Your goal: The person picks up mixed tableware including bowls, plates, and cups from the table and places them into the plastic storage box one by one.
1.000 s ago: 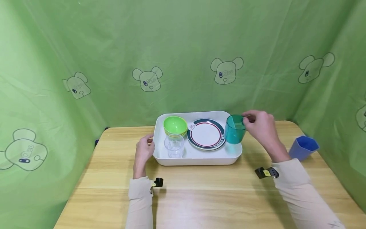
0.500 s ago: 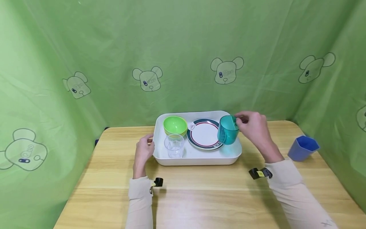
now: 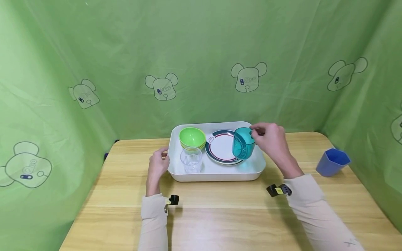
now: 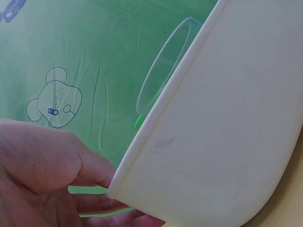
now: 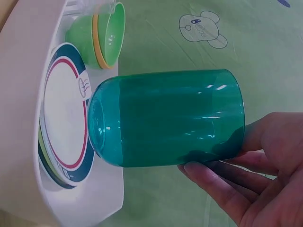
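Note:
My right hand (image 3: 269, 138) holds a translucent teal cup (image 3: 243, 143) near its rim, with the fingertips against the wall in the right wrist view. The cup (image 5: 165, 118) overlaps the right part of the stacked plates (image 3: 221, 148), which are white with a dark green band and red ring. These lie in a white tray (image 3: 220, 177). At the tray's left end, my left hand (image 3: 157, 164) touches the outer wall. Its thumb reaches the rim corner in the left wrist view, and the other fingers are partly hidden behind the tray (image 4: 203, 123).
Nested green and yellow bowls (image 3: 191, 136) sit in the tray's back left, with a clear cup (image 3: 192, 161) before them. A blue angular cup (image 3: 333, 162) stands on the wooden table (image 3: 220, 223) at right. Green printed curtains (image 3: 201, 42) surround the table.
My right hand has carried the teal cup left, from the tray's right end to over the right part of the plates. The left hand and tray have stayed in place.

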